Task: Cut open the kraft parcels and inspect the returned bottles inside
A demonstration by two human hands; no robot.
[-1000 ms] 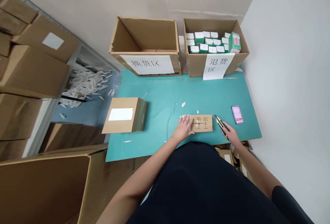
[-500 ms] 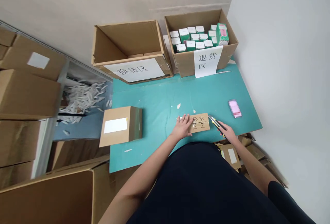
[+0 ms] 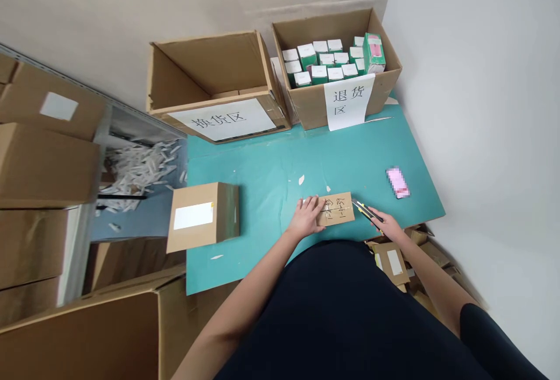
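Note:
My left hand (image 3: 305, 218) lies flat on the left end of a small taped cardboard parcel (image 3: 336, 208), which has handwriting on top. My right hand (image 3: 387, 225) is shut around a black-and-yellow utility knife (image 3: 366, 211). The knife's blade end is at the parcel's right edge, and the exact tip is too small to see. A larger cardboard box (image 3: 202, 217) with a white label stands on the mat left of my hands. A pixelated pink phone (image 3: 397, 182) lies to the right.
The teal table mat (image 3: 271, 193) ends near a white wall on the right. Behind it stand an open carton (image 3: 210, 65) and a carton of green-and-white boxes (image 3: 345, 103), both with paper signs. Stacked cartons and white scraps lie left; loose cardboard lies below.
The knife has swung to a flatter angle, and its blade end is closer to the parcel. The whole view has drifted slightly, while my left hand stays on the parcel.

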